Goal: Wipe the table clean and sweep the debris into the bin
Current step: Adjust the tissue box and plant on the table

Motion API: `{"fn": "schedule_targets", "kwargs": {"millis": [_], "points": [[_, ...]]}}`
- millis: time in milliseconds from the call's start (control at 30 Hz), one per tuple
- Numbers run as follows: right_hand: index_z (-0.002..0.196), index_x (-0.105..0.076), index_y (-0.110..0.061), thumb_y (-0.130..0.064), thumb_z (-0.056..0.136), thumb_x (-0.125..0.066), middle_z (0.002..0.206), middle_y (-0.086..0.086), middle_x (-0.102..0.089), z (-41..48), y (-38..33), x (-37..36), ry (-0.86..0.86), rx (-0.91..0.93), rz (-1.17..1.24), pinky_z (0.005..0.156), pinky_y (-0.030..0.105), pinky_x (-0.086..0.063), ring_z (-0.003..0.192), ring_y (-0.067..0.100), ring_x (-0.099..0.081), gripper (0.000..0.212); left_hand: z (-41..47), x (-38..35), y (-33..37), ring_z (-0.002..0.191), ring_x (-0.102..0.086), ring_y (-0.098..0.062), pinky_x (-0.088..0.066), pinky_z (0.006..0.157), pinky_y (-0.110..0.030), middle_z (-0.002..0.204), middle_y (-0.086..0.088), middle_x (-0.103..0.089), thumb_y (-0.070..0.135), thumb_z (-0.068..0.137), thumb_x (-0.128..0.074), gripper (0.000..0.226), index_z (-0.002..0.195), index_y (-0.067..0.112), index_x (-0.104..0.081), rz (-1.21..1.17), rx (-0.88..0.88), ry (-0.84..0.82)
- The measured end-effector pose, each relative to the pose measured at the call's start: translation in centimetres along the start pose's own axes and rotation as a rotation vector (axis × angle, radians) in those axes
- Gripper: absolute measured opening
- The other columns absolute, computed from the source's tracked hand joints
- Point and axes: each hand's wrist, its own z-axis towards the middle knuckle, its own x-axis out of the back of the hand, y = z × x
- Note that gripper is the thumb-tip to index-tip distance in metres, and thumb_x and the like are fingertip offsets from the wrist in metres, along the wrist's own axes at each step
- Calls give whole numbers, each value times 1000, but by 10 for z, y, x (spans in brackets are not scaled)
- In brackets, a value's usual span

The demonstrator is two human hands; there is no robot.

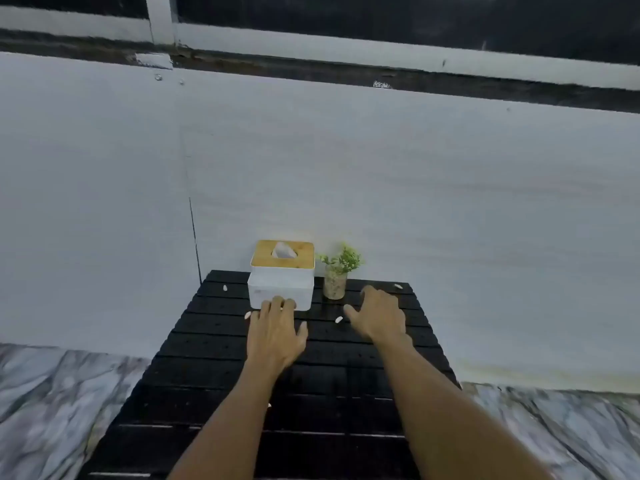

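A black slatted table stands against a white wall. Several small white bits of debris lie on it, one between my hands, one at the far left, one at the far right. A white tissue box with a wooden lid and a tissue poking out sits at the back. My left hand is spread flat, fingertips touching the box's lower front. My right hand hovers open to the right of the box, holding nothing. No bin or cloth is in view.
A small green plant in a glass jar stands right of the tissue box, close to my right hand. A marble-patterned floor lies on both sides of the table. A window frame runs above the wall.
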Motion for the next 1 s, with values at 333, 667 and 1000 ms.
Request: {"fn": "schedule_targets", "kwargs": {"millis": [333, 667, 1000], "points": [[143, -44, -11, -61, 86, -62, 138, 12, -54, 75, -14, -91, 166, -111, 138, 99, 47, -43, 126, 36, -46, 78, 24, -95, -23, 114, -54, -24, -46, 92, -39, 120, -4, -59, 47, 84, -54, 46, 117, 15, -59, -138, -19, 82], [143, -40, -13, -61, 79, -70, 137, 13, -54, 115, -23, -112, 205, -211, 298, 100, 47, -40, 122, 38, -47, 86, 26, -106, -26, 126, -44, -22, -40, 104, -40, 131, -2, -52, 52, 90, -42, 49, 122, 19, -58, -157, -57, 57], [127, -51, -14, -54, 75, -71, 117, 7, -63, 119, 1, -101, 334, -228, 391, 93, 43, -41, 110, 30, -50, 69, 25, -105, -27, 127, -45, -23, -42, 104, -42, 132, -4, -54, 54, 88, -39, 55, 122, 17, -61, -128, -47, 46]]}}
